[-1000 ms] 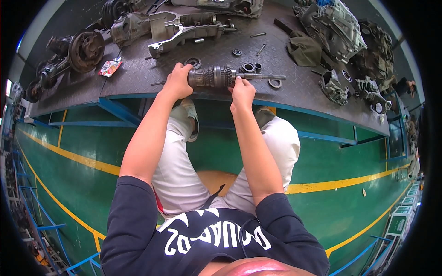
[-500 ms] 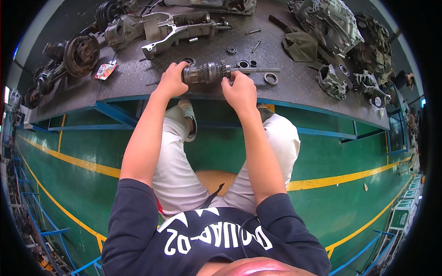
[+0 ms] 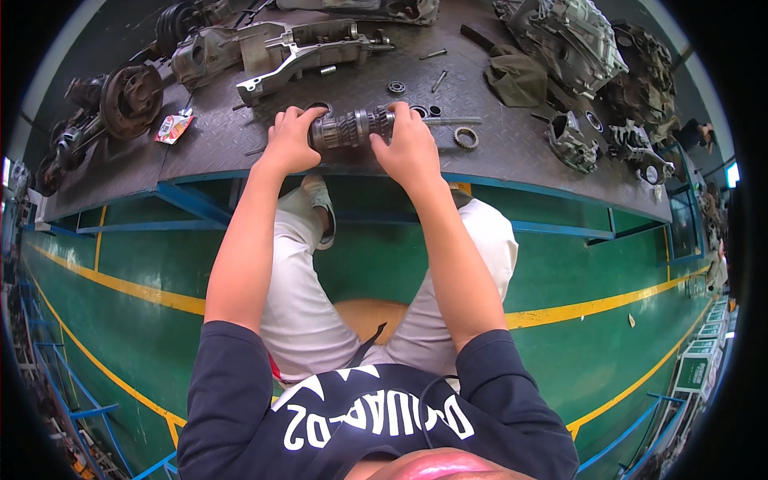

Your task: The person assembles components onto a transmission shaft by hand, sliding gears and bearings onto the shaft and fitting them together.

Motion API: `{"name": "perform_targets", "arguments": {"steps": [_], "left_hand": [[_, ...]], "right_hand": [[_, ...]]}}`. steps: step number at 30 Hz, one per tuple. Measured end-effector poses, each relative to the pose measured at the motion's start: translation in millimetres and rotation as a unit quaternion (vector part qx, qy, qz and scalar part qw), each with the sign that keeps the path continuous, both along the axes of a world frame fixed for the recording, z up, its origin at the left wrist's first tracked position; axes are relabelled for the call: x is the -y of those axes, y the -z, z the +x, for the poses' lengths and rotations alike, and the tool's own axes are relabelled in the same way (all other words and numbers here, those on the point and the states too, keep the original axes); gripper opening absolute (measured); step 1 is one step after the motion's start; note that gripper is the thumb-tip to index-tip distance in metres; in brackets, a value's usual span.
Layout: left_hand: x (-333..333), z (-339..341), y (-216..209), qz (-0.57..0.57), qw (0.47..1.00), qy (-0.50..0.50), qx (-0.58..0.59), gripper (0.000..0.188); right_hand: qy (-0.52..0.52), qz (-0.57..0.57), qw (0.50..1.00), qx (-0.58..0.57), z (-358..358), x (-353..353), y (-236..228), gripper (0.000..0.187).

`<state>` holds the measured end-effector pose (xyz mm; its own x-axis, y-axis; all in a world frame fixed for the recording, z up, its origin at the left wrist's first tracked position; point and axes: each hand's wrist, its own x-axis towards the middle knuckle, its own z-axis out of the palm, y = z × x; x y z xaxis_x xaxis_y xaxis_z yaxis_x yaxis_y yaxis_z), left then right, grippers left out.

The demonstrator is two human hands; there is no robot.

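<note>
A metal gear shaft (image 3: 350,130) carrying several gears lies crosswise near the front edge of the steel workbench (image 3: 216,152). My left hand (image 3: 290,142) is closed round its left end, thumb on the near side. My right hand (image 3: 409,144) grips the gears at its right end, fingers over the top and thumb on the near side. The thin splined end sticks out to the right past my right hand. Just right of it lies a loose toothed ring (image 3: 466,138). Small rings (image 3: 434,110) sit behind the shaft, partly hidden by my right hand.
An opened gearbox housing (image 3: 296,60) lies at the back left, with a rusty brake drum assembly (image 3: 132,102) farther left. A small bearing (image 3: 396,86) and bolts (image 3: 439,80) lie behind the shaft. To the right are a dark cloth (image 3: 516,78), a large housing (image 3: 572,44) and smaller castings (image 3: 573,142).
My right hand has shifted left from the splined end onto the gears and now wraps over them. My left hand stays at the left end.
</note>
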<state>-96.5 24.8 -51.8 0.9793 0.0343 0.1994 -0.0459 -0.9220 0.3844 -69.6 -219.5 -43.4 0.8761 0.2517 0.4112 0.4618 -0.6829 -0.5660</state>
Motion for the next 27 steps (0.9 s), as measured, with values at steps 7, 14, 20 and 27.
{"name": "perform_targets", "arguments": {"steps": [7, 14, 20, 27], "left_hand": [[47.5, 20.6, -16.7, 0.037, 0.987, 0.102, 0.121, 0.099], [79.8, 49.0, -9.2, 0.045, 0.987, 0.13, 0.079, 0.066], [81.2, 50.1, -9.6, 0.032, 0.986, 0.134, 0.092, 0.061], [78.5, 50.1, -15.2, 0.023, 0.986, 0.148, 0.076, 0.065]], "right_hand": [[-0.017, -0.014, 1.0, 0.015, 9.4, 6.6, -5.8, 0.055], [-0.117, -0.105, 0.987, 0.017, 96.7, 23.8, -45.7, 0.054], [-0.077, -0.132, 0.977, 0.15, 233.1, -41.0, -55.9, 0.06], [0.022, -0.141, 0.982, 0.126, 294.4, -92.6, -49.1, 0.056]]}}
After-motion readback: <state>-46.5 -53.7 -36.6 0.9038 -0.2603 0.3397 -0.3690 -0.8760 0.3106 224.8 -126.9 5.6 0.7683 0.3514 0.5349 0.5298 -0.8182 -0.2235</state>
